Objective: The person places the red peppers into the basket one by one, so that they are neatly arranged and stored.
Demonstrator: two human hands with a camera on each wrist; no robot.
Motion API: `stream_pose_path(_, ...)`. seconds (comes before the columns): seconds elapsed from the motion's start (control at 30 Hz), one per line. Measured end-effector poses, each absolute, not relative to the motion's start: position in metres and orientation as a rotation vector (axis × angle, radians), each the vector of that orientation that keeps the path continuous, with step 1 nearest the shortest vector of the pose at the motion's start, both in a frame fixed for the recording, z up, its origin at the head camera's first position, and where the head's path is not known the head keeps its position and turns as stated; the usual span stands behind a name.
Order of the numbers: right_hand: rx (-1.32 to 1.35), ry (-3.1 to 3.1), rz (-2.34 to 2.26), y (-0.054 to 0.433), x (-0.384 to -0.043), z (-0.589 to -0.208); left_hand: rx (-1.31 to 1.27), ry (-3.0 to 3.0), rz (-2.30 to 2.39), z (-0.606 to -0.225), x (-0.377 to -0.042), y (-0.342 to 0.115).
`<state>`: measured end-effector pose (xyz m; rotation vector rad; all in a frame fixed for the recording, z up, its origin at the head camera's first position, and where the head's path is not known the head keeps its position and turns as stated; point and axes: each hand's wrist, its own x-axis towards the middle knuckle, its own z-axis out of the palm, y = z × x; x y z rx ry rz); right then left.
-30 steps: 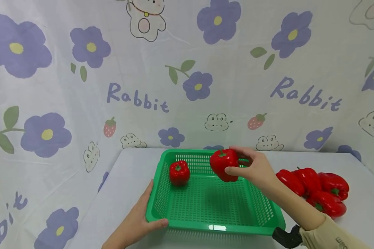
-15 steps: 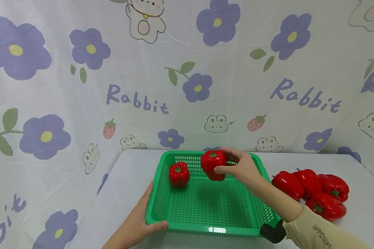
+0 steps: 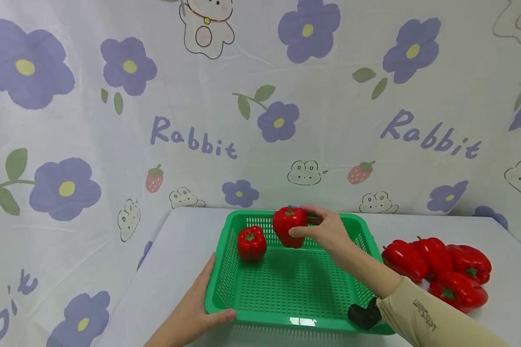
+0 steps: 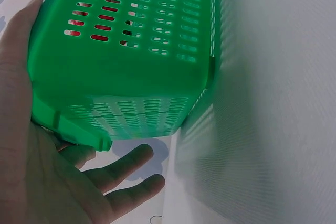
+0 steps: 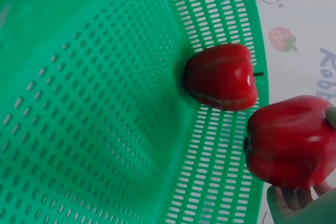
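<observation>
My right hand (image 3: 327,233) holds a red bell pepper (image 3: 288,226) upright above the back middle of a green basket (image 3: 295,320), thumb on its near side and fingers behind. In the right wrist view, this held pepper (image 5: 291,142) hangs apart from another bell pepper (image 5: 220,77) inside the basket. That second pepper (image 3: 252,245) stands upright, stem up, in the back left of the basket. My left hand (image 3: 195,303) grips the basket's front left corner. The left wrist view shows its thumb (image 4: 21,24) against the rim and the lower fingers (image 4: 123,169) spread loosely below.
Several red bell peppers (image 3: 436,270) lie in a cluster on the white table (image 3: 173,246), right of the basket. A black wrist device (image 3: 364,313) on my right arm overlaps the basket's front right rim. A flower-print cloth (image 3: 260,159) hangs behind the table.
My right hand has carried the bell pepper leftward over the basket, nearer the standing pepper. My left hand has stayed on the basket's corner.
</observation>
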<state>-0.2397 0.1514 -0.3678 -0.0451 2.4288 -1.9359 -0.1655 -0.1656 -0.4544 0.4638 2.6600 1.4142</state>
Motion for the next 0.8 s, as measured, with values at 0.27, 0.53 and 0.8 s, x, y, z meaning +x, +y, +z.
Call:
stream_pose_path(0.27, -0.056, 2.392, -1.981, 0.144, -0.253, -0.38, 0.455, 2.649, 1.427, -0.454, -0.166, -0.166)
stream_pose_path(0.53, -0.083, 2.378, -1.931, 0.143, -0.269, -0.406, 0.456, 2.631, 1.438, -0.458, -0.166, -0.165)
stream_pose_path(0.8, -0.119, 2.362, -1.87, 0.134, -0.273, -0.421, 0.48, 2.657, 1.436, -0.456, -0.166, -0.168)
